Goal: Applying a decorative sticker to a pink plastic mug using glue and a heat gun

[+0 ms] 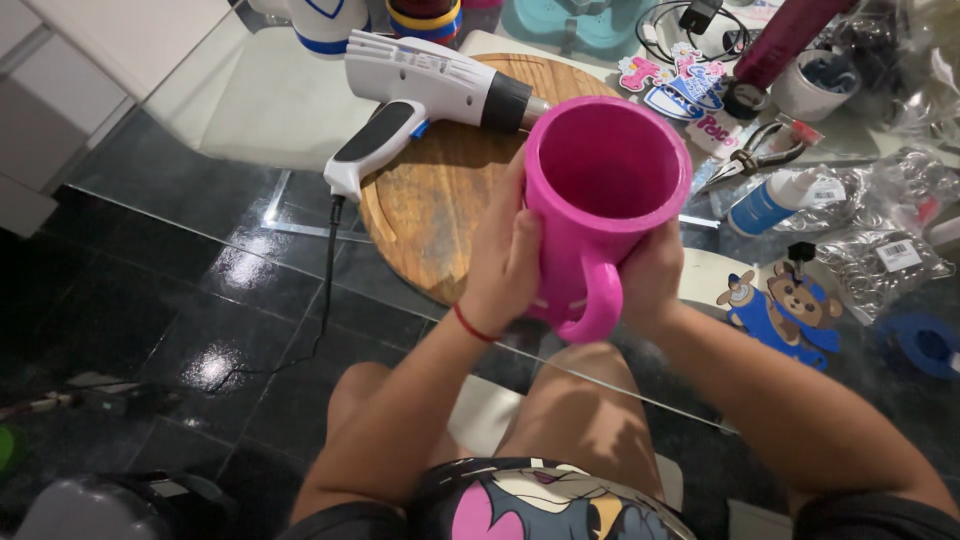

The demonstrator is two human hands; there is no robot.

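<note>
Mug (pixel 607 190) far side and base were out of sight; left hand (pixel 503 262) and right hand (pixel 650 272) covered much of its lower wall, with the fingers wrapped behind. Round wooden board (pixel 430 200) was partly blocked by the mug and hands. Heat gun (pixel 430 90) nozzle tip was hidden behind the mug rim; its cord (pixel 320 300) ran off into the dark floor, end unclear. Containers along the top edge (pixel 420 15) were cut off. Blue ring (pixel 925 345) was clipped at the right edge. Contents of the clear bags (pixel 885 255) were too small to tell. Torso was cropped at the bottom.
</note>
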